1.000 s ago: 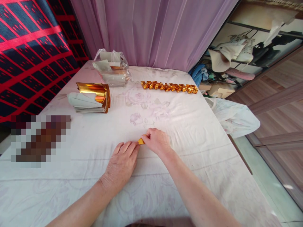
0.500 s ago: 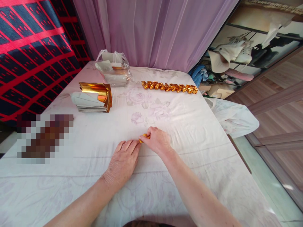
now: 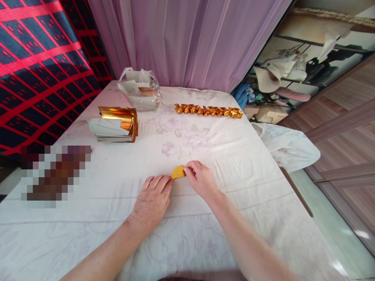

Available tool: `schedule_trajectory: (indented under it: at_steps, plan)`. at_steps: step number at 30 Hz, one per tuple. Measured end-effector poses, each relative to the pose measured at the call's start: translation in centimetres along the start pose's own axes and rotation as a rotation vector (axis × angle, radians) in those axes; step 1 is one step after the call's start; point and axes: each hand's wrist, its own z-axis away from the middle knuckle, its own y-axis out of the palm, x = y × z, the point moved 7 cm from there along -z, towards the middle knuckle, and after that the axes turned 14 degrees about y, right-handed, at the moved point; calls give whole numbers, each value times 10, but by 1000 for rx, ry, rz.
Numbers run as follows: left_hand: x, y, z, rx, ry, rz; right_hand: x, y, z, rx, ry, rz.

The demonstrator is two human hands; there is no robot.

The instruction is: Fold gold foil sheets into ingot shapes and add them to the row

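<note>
Pinching a yellow piece (image 3: pixel 178 172) by its right end on the table (image 3: pixel 187 230), the right hand (image 3: pixel 201 178) nears the left hand (image 3: pixel 154 197), whose fingertips touch the other end, any grip hidden. Beyond lie stacked sheets (image 3: pixel 115 130) and crumpled-looking gold pieces (image 3: pixel 208 111).

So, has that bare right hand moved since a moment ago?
Yes: the bare right hand has shifted a little rightward, judged against the pale purple printed flower on the white tablecloth.

Yellow piece (image 3: pixel 178 172); purple curtain (image 3: pixel 175 47); white flowered tablecloth (image 3: pixel 234 150); red-gridded navy cloth (image 3: pixel 48 72)
</note>
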Motion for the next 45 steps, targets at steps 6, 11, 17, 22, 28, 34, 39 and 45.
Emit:
schedule_trajectory:
  at_steps: [6, 11, 17, 22, 28, 34, 39, 45]
  plan:
    - [-1, 2, -1, -15, -6, 49, -10, -1, 30, -113, -73, 174]
    - [-17, 1, -2, -32, 45, 138, -5, 2, 25, -108, -115, 224]
    - [-18, 1, -11, -7, 86, 236, -7, -1, 18, -71, -315, 92]
    - [0, 6, -18, 23, 49, 138, -13, -1, 17, -52, -358, 4]
    - [-1, 14, -15, 65, 55, 129, -11, -3, 6, -40, -245, -77]
    - [-1, 14, -17, 33, 40, 139, -8, -3, -11, -55, 50, 17]
    - [-3, 17, -17, 48, 49, 137, -5, -1, -11, -74, 85, 51]
    - [-4, 15, -16, 22, 36, 135, -7, 1, -13, -71, 115, 46]
